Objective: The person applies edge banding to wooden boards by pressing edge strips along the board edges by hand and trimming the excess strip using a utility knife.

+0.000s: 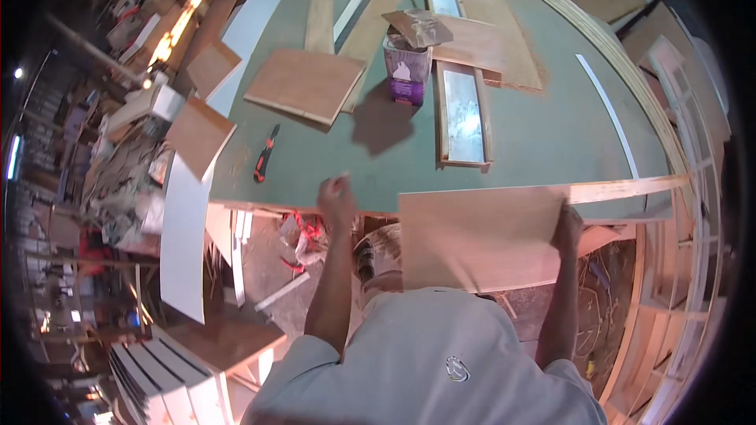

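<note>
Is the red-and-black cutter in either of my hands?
No, the red-and-black cutter lies on the green tabletop, apart from the left hand, while the right hand holds the brown board.

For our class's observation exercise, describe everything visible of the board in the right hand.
The board is a flat, roughly rectangular, tan-brown sheet that looks like plywood, its broad face showing, with a thin paler edge along the top. The right hand grips its right edge; the left hand is apart from it. In view it overlaps the near edge of the green table, and its lower edge comes by the shirt; contact with either is unclear.
</note>
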The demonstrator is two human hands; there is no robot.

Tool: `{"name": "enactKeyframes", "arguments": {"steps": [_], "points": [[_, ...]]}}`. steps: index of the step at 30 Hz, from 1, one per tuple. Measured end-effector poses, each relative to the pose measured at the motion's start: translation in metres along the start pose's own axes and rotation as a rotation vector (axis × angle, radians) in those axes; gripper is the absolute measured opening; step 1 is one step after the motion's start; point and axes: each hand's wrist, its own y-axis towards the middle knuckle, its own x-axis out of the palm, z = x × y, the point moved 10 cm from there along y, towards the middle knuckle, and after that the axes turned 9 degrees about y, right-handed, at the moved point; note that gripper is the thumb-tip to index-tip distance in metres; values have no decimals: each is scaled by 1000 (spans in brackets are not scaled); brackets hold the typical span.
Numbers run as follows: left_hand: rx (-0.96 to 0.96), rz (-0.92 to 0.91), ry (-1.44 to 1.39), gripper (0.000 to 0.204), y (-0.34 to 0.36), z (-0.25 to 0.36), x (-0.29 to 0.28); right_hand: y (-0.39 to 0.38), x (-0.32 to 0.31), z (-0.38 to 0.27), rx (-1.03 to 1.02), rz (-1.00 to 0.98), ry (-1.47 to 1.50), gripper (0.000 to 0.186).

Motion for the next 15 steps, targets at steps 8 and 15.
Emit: {"name": "enactKeyframes", "arguments": {"steps": [8, 15], "points": [[-115, -1160, 1068, 49, -354, -318, -24, 135, -88, 54, 200, -262, 405, 35], [-789, -1205, 522, 41, -542, -256, -76, 221, -90, 101, 176, -323, 281, 55]]}}
